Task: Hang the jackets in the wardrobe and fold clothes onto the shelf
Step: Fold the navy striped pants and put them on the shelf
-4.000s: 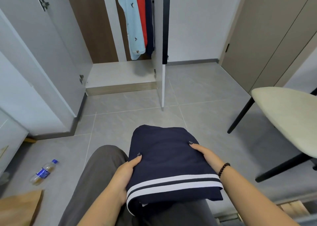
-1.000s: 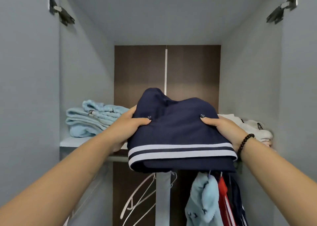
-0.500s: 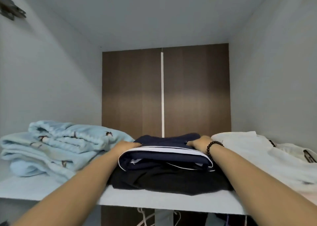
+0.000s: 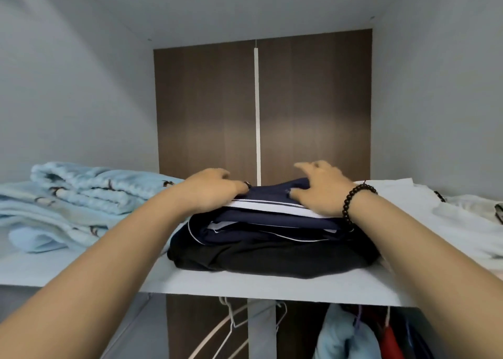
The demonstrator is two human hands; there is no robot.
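Navy folded garment [image 4: 268,217] sits mid-shelf [image 4: 272,285] atop black clothes [image 4: 272,258], near front edge. Left hand [image 4: 211,190] & right hand [image 4: 318,188] rest flat on top, fingers loose; left fingertips hidden behind knuckles.

Grey side walls [image 4: 68,100], brown back panel [image 4: 206,108]

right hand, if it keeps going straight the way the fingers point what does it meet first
Probably the brown back panel of the wardrobe. The right hand rests on the folded navy garment with fingers pointing inward, and nothing shows between fingertips and panel, though depth there is hard to judge.
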